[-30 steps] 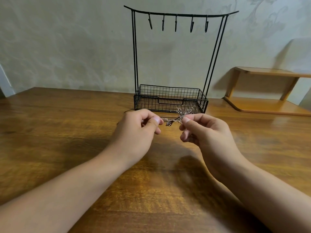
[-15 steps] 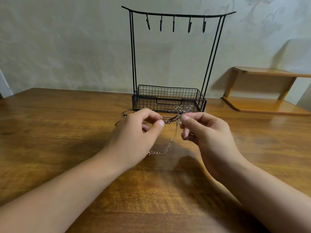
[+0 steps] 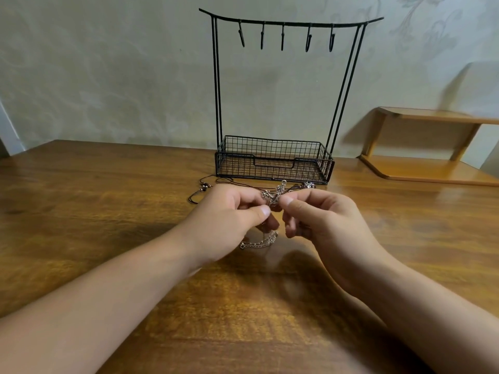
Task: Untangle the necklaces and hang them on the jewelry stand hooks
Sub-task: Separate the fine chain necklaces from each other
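Centre of the frame: left hand (image 3: pixel 229 214) and right hand (image 3: pixel 324 220) raised close together above the wooden worktop (image 3: pixel 108 211), each pinching the tangled necklaces (image 3: pixel 272 197) between thumb and forefinger, the remaining fingers curled beneath; silver chain knot bunched between the two thumbs, just in front of the stand's basket; loose end of silver chain (image 3: pixel 260 242) drooping below the hands and lying in a curve on the worktop; dark cord (image 3: pixel 205 188) with small beads trailing out to the left of the left hand, flat on the wood; small dark bead or charm (image 3: pixel 308 184) lying just above the right hand, near the basket's front edge, too small to make out further. Upper centre: black wire jewelry stand (image 3: pixel 217 90) upright against the pale patterned wall (image 3: pixel 108 76), five hooks (image 3: pixel 282 39) hanging bare from its curved top bar, wire mesh basket (image 3: pixel 275 160) at its foot. Right edge of the frame: light wooden shelf (image 3: pixel 432 147) with two tiers. No brand, label or legible writing on any surface in view.
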